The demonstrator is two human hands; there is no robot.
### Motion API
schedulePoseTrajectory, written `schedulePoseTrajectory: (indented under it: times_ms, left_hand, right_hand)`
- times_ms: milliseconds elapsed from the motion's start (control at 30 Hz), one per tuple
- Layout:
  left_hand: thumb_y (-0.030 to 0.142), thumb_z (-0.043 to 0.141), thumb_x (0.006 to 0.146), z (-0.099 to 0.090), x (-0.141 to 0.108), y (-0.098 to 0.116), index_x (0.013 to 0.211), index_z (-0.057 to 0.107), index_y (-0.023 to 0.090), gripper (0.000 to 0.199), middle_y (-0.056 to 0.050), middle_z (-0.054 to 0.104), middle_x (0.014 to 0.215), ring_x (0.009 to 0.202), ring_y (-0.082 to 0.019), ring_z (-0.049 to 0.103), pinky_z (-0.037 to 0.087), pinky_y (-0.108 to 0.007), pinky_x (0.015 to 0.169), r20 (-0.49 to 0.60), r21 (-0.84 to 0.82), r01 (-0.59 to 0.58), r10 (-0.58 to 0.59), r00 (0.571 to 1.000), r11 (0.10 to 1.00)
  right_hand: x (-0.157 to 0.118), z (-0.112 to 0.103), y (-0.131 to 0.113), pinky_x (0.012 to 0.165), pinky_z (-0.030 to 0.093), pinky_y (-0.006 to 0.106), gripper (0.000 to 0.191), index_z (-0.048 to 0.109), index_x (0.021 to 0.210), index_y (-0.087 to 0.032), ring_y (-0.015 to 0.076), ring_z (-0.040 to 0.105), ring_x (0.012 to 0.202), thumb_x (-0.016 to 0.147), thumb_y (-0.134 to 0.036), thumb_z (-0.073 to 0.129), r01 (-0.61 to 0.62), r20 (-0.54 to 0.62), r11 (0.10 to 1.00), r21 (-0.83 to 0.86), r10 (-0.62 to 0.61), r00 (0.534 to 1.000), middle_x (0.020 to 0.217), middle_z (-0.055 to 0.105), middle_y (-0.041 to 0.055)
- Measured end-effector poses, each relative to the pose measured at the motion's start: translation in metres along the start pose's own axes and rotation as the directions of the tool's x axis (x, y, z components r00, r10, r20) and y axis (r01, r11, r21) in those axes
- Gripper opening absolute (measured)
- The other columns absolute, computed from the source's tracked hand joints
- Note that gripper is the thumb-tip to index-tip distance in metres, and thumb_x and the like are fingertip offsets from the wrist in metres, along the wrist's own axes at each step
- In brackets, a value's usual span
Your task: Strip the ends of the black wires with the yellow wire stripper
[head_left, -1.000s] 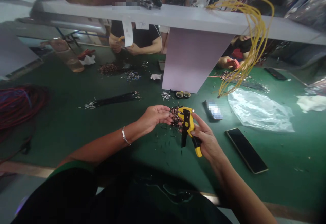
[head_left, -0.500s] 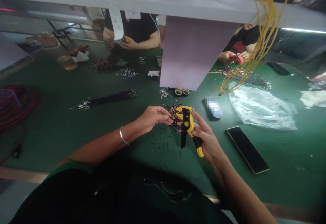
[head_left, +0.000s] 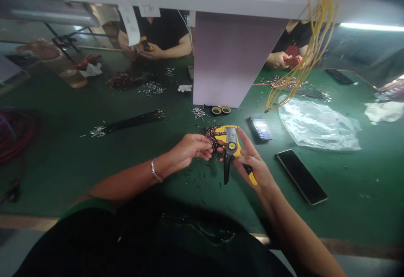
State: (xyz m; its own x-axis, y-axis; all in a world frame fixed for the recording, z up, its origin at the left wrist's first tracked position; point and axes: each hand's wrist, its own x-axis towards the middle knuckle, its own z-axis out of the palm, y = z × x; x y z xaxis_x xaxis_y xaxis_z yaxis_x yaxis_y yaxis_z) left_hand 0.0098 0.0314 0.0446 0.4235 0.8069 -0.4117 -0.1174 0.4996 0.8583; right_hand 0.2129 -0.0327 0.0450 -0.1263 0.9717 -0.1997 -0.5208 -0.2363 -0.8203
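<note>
My left hand [head_left: 192, 149] pinches a bunch of thin wires with bared copper ends [head_left: 209, 136], which fans out towards the jaws of a yellow and black self-adjusting wire stripper [head_left: 231, 146]. My right hand [head_left: 254, 167] grips that tool by its handles, with the yellow handle end sticking out past my palm. The wire tips are partly hidden behind the tool's head. Many short cut bits of insulation [head_left: 202, 168] lie on the green mat below my hands. A metal bangle [head_left: 154, 170] circles my left wrist.
Two phones [head_left: 301, 177] and a plastic bag [head_left: 318, 125] lie to the right. Ahead are tape rolls [head_left: 221, 109], a black wire bundle [head_left: 132, 121] and a pale divider [head_left: 233, 58] with yellow wires [head_left: 315, 25]. Co-workers' hands [head_left: 145, 52] work beyond it.
The whole scene has shifted up in view as my head moved. My right hand has turned the stripper, swinging its handle end rightward, with the wire bunch still at its jaws.
</note>
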Motion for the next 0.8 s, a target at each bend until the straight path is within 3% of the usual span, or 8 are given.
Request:
schedulePoseTrajectory:
  times_ms: [233, 400, 533, 667, 733, 800]
  left_hand:
    - [0.018, 0.079, 0.067, 0.003, 0.001, -0.006, 0.075, 0.069, 0.014, 0.014, -0.007, 0.071, 0.073, 0.066, -0.016, 0.067, 0.056, -0.035, 0.072, 0.033, 0.006, 0.011, -0.011, 0.999, 1.000]
    - [0.015, 0.080, 0.062, 0.009, -0.001, -0.020, 0.069, 0.074, 0.015, 0.009, -0.007, 0.073, 0.081, 0.074, -0.016, 0.065, 0.056, -0.034, 0.075, 0.183, 0.077, -0.006, -0.008, 0.983, 0.997]
    - [0.017, 0.081, 0.065, 0.014, -0.007, -0.024, 0.073, 0.074, 0.015, 0.011, -0.004, 0.070, 0.075, 0.073, -0.015, 0.068, 0.054, -0.037, 0.084, 0.334, 0.062, -0.008, -0.013, 0.943, 0.998]
    - [0.023, 0.085, 0.065, 0.015, -0.012, -0.022, 0.076, 0.073, 0.014, 0.018, -0.004, 0.069, 0.078, 0.076, -0.017, 0.070, 0.055, -0.041, 0.087, 0.361, 0.005, -0.018, 0.015, 0.933, 1.000]
    - [0.024, 0.085, 0.065, 0.015, -0.014, -0.018, 0.076, 0.072, 0.014, 0.020, -0.004, 0.069, 0.078, 0.076, -0.017, 0.070, 0.055, -0.041, 0.087, 0.368, -0.004, -0.043, 0.042, 0.929, 0.999]
    - [0.024, 0.084, 0.066, 0.014, -0.016, -0.013, 0.076, 0.072, 0.014, 0.018, -0.004, 0.070, 0.079, 0.076, -0.017, 0.069, 0.055, -0.039, 0.086, 0.366, 0.002, -0.083, 0.076, 0.928, 0.997]
  right_hand:
    - [0.001, 0.000, -0.002, 0.086, 0.057, 0.045, 0.113, 0.024, 0.156, -0.046, 0.0305, 0.071, 0.108, 0.062, -0.009, 0.072, 0.029, -0.009, 0.998, -0.056, -0.030, 1.000, 0.128, 0.072, 0.0015]
    - [-0.001, -0.001, -0.001, 0.096, 0.053, 0.042, 0.112, 0.022, 0.157, -0.045, 0.0274, 0.071, 0.110, 0.065, -0.006, 0.072, 0.090, 0.002, 0.985, -0.148, -0.090, 0.996, 0.123, 0.074, -0.0011]
    - [-0.004, 0.001, 0.005, 0.099, 0.052, 0.043, 0.111, 0.015, 0.160, -0.038, 0.0288, 0.068, 0.113, 0.070, -0.014, 0.076, 0.106, 0.045, 0.955, -0.278, -0.097, 0.994, 0.121, 0.074, 0.0021]
    - [-0.005, 0.001, 0.008, 0.100, 0.052, 0.047, 0.118, -0.004, 0.162, -0.031, 0.0305, 0.067, 0.115, 0.076, -0.025, 0.077, 0.207, 0.112, 0.902, -0.378, -0.177, 0.978, 0.139, 0.064, 0.0103]
    - [-0.005, -0.001, 0.009, 0.103, 0.051, 0.046, 0.117, 0.000, 0.162, -0.030, 0.0302, 0.064, 0.120, 0.074, -0.024, 0.077, 0.234, 0.098, 0.895, -0.380, -0.212, 0.972, 0.145, 0.059, 0.0105]
    - [-0.005, -0.003, 0.011, 0.102, 0.051, 0.045, 0.106, 0.019, 0.160, -0.029, 0.0299, 0.063, 0.121, 0.071, -0.019, 0.076, 0.178, 0.078, 0.911, -0.372, -0.160, 0.984, 0.142, 0.062, 0.0083]
